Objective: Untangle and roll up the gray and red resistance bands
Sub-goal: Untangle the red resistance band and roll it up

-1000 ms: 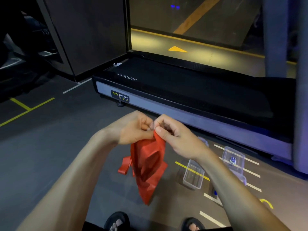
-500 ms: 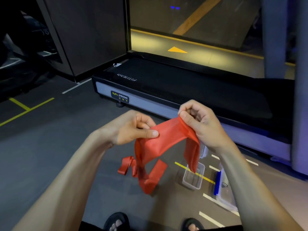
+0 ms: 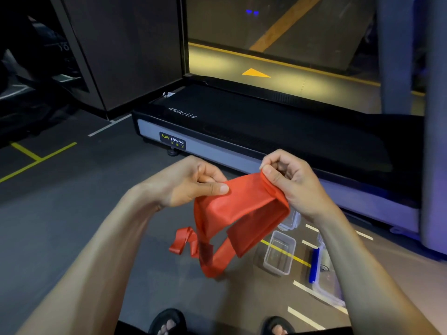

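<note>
The red resistance band (image 3: 232,213) stretches between both hands in front of me, above the floor. My left hand (image 3: 191,182) pinches one part of it between thumb and fingers. My right hand (image 3: 287,180) pinches another part a short way to the right, slightly higher. Below the hands the band hangs in twisted folds, with a loose looped end at the lower left. No gray band is in view.
A treadmill (image 3: 266,141) lies across the floor just beyond my hands. Clear plastic containers (image 3: 279,256) and a lid with a blue clip (image 3: 314,264) sit on the floor under my right forearm. My sandalled feet (image 3: 169,322) show at the bottom edge.
My hands were together at the top of the bunched band; the right hand has drawn away to the right, spreading a span of band between them. The hanging part has lifted.
</note>
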Demonstrator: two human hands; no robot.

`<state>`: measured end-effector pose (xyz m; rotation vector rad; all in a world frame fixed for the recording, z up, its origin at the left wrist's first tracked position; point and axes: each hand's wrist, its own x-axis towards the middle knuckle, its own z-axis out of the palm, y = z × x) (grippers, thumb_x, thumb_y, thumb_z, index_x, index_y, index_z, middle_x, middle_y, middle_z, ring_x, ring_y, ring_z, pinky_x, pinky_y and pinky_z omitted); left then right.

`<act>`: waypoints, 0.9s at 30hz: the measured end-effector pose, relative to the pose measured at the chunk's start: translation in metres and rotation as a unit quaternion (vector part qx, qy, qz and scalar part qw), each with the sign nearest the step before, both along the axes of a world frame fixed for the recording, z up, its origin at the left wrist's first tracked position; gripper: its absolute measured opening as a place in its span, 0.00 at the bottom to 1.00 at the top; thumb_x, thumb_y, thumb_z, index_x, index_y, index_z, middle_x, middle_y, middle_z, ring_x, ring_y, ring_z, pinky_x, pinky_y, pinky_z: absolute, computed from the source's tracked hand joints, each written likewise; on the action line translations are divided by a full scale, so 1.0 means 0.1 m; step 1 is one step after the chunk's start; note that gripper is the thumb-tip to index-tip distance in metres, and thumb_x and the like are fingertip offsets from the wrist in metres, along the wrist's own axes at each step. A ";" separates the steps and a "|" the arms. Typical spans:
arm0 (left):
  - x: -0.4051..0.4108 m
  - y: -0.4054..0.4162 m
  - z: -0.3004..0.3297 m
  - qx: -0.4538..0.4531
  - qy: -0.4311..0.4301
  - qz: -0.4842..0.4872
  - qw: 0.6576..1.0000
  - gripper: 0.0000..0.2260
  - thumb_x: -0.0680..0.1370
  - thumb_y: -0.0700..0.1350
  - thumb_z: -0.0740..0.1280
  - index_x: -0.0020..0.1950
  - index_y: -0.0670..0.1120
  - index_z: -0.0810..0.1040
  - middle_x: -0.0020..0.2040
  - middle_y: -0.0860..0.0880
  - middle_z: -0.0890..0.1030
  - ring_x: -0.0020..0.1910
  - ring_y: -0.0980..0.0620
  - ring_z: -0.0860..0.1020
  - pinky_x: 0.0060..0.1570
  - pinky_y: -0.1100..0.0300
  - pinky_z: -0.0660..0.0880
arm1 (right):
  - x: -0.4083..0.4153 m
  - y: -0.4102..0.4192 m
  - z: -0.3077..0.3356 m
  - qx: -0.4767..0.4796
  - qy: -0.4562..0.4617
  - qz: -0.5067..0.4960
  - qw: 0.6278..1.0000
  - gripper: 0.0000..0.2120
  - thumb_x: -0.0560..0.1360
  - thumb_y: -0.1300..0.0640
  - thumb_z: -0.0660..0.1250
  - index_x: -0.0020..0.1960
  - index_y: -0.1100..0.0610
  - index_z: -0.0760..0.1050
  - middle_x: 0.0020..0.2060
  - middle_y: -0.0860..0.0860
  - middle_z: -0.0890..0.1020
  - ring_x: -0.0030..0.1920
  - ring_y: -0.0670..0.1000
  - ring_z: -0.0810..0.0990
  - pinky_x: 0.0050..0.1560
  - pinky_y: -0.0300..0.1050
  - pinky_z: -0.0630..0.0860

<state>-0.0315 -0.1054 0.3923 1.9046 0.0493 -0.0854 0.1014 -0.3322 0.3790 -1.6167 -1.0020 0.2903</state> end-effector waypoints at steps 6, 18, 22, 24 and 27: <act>0.01 0.01 0.04 0.022 -0.006 -0.003 1.000 0.04 0.80 0.42 0.71 0.49 0.43 0.86 0.44 0.43 0.87 0.43 0.52 0.83 0.47 0.60 0.77 | 0.02 0.01 -0.11 -0.042 0.026 0.010 0.999 0.05 0.83 0.59 0.66 0.49 0.59 0.77 0.38 0.50 0.78 0.39 0.47 0.74 0.43 0.40 0.71; 0.08 -0.03 -0.09 0.125 0.021 -0.063 0.990 0.09 0.78 0.43 0.69 0.43 0.38 0.81 0.39 0.32 0.81 0.37 0.50 0.73 0.40 0.52 0.70 | -0.44 0.45 -0.32 0.001 0.127 0.108 0.986 0.02 0.81 0.57 0.66 0.49 0.55 0.76 0.43 0.44 0.80 0.44 0.43 0.76 0.50 0.40 0.71; 0.05 0.01 -0.11 0.167 0.018 -0.038 0.985 0.10 0.79 0.39 0.69 0.40 0.35 0.77 0.33 0.46 0.76 0.34 0.53 0.69 0.36 0.54 0.67 | -0.44 0.50 -0.34 -0.044 0.047 0.080 0.995 0.04 0.83 0.58 0.65 0.51 0.58 0.76 0.40 0.45 0.76 0.42 0.45 0.73 0.46 0.40 0.70; 0.04 0.00 -0.11 0.187 0.021 -0.031 0.982 0.10 0.80 0.37 0.68 0.39 0.35 0.77 0.32 0.48 0.75 0.32 0.55 0.68 0.35 0.56 0.66 | -0.41 0.48 -0.32 -0.068 0.001 0.075 0.995 0.04 0.84 0.57 0.65 0.51 0.55 0.75 0.38 0.44 0.76 0.40 0.43 0.73 0.45 0.40 0.70; 0.06 -0.03 -0.13 0.199 0.029 -0.024 0.979 0.12 0.80 0.39 0.69 0.38 0.36 0.76 0.31 0.49 0.73 0.31 0.55 0.67 0.33 0.58 0.66 | -0.36 0.47 -0.30 -0.120 -0.085 0.070 0.987 0.05 0.84 0.49 0.63 0.51 0.48 0.74 0.37 0.49 0.77 0.38 0.51 0.75 0.44 0.55 0.75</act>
